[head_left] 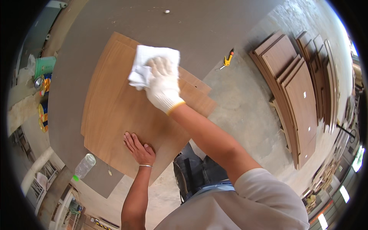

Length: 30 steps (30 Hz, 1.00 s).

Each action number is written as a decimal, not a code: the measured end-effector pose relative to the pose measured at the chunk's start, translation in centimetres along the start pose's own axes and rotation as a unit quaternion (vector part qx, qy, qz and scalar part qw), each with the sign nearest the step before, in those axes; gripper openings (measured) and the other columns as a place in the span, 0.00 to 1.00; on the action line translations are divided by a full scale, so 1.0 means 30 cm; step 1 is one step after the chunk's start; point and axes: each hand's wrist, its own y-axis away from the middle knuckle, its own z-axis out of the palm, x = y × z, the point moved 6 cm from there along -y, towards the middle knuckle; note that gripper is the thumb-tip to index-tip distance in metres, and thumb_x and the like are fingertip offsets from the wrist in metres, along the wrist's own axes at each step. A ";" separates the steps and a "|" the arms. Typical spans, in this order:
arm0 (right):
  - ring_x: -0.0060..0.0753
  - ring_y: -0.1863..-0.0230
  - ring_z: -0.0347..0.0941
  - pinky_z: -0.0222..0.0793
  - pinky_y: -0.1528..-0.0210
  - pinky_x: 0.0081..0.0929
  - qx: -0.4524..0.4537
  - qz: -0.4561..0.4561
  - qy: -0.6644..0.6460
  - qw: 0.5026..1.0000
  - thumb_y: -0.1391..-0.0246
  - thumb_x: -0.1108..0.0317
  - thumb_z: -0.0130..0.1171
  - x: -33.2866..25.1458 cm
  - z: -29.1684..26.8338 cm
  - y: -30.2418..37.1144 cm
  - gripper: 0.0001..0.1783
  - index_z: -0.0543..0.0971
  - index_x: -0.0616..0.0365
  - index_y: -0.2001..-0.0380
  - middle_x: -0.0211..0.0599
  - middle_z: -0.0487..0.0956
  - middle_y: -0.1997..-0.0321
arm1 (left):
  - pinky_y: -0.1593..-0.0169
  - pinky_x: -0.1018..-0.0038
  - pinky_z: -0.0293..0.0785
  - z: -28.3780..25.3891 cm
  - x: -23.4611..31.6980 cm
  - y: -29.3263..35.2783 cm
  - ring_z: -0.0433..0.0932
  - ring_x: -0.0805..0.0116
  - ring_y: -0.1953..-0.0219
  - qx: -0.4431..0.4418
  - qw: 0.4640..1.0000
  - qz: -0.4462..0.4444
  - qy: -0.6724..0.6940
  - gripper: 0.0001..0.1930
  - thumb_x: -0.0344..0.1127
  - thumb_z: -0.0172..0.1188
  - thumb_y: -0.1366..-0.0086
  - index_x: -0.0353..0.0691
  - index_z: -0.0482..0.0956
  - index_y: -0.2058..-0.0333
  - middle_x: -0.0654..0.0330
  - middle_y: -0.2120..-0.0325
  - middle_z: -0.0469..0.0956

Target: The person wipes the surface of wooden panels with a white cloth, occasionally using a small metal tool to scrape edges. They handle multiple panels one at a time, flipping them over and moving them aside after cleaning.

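Note:
A brown wood-grain panel (115, 103) lies in front of me, with another panel edge (195, 82) showing from under its far right side. My right hand (163, 82), in a white knitted glove, presses a folded white cloth (142, 57) onto the panel's far part. Part of the cloth is bunched beside the thumb. Nearer to me, my left hand (142, 150) is bare and rests flat on the panel, fingers stretched out and holding nothing. A thin metal bracelet circles the left wrist.
The panels lie on a grey-brown tabletop (207, 30). A clear bottle with a green cap (85, 166) is at its near left. A yellow air blow gun (227, 60) lies beyond the panel to the right. Stacked brown panels (295, 99) stand on the right, cans (43, 111) on the left.

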 end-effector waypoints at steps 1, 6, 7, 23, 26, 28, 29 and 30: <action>0.51 0.26 0.61 0.50 0.22 0.49 -0.035 -0.028 0.004 0.999 0.43 0.61 0.61 -0.046 -0.042 -0.036 0.27 0.78 0.62 0.42 0.44 0.73 0.31 | 0.23 0.39 0.38 0.002 -0.015 0.007 0.48 0.32 0.23 0.003 1.000 -0.004 -0.004 0.34 0.41 0.42 0.29 0.28 0.54 0.28 0.35 0.25 0.50; 0.58 0.37 0.69 0.59 0.28 0.57 -0.054 0.014 -0.076 0.996 0.55 0.71 0.63 0.130 -0.260 0.310 0.24 0.81 0.53 0.50 0.48 0.77 0.45 | 0.23 0.38 0.39 0.009 -0.048 0.052 0.48 0.32 0.23 0.006 0.999 -0.031 -0.006 0.35 0.40 0.43 0.31 0.29 0.54 0.28 0.35 0.25 0.50; 0.60 0.35 0.67 0.57 0.28 0.60 -0.080 0.033 -0.064 0.994 0.55 0.72 0.63 0.178 -0.306 0.403 0.25 0.81 0.52 0.49 0.49 0.76 0.43 | 0.24 0.38 0.39 0.005 -0.053 0.056 0.48 0.32 0.23 0.008 0.999 -0.033 -0.010 0.35 0.40 0.43 0.31 0.29 0.54 0.28 0.35 0.25 0.50; 0.64 0.30 0.64 0.56 0.26 0.61 -0.100 -0.012 0.056 0.993 0.54 0.71 0.62 0.116 -0.236 0.355 0.31 0.78 0.58 0.42 0.51 0.74 0.34 | 0.25 0.34 0.40 0.013 -0.070 0.077 0.47 0.31 0.23 -0.025 0.997 -0.067 0.034 0.37 0.43 0.45 0.31 0.31 0.53 0.27 0.34 0.25 0.50; 0.64 0.30 0.63 0.54 0.25 0.59 -0.096 -0.041 -0.023 0.994 0.53 0.69 0.63 0.042 -0.125 0.087 0.32 0.77 0.56 0.40 0.50 0.72 0.33 | 0.25 0.34 0.40 0.019 -0.058 0.068 0.47 0.33 0.23 -0.041 0.995 -0.074 0.044 0.36 0.44 0.46 0.31 0.30 0.59 0.30 0.35 0.25 0.50; 0.61 0.28 0.60 0.56 0.25 0.53 -0.105 -0.080 -0.002 0.991 0.50 0.67 0.65 -0.074 0.005 -0.105 0.32 0.77 0.52 0.39 0.47 0.71 0.31 | 0.25 0.34 0.42 0.019 -0.059 0.075 0.47 0.34 0.23 -0.028 0.996 -0.074 0.051 0.35 0.45 0.48 0.33 0.29 0.62 0.31 0.36 0.25 0.51; 0.58 0.28 0.60 0.56 0.25 0.49 -0.122 -0.091 -0.023 0.988 0.49 0.65 0.66 -0.145 0.059 -0.203 0.30 0.78 0.52 0.40 0.44 0.69 0.30 | 0.25 0.33 0.42 0.028 -0.060 0.084 0.47 0.33 0.23 -0.037 0.995 -0.080 0.053 0.36 0.44 0.48 0.33 0.29 0.61 0.31 0.35 0.25 0.51; 0.56 0.29 0.61 0.56 0.25 0.47 -0.099 -0.114 -0.004 0.988 0.46 0.62 0.66 -0.204 0.110 -0.291 0.29 0.78 0.57 0.41 0.43 0.69 0.29 | 0.25 0.33 0.42 0.033 -0.057 0.084 0.47 0.31 0.23 -0.046 0.994 -0.081 0.059 0.37 0.44 0.49 0.34 0.28 0.60 0.31 0.34 0.25 0.50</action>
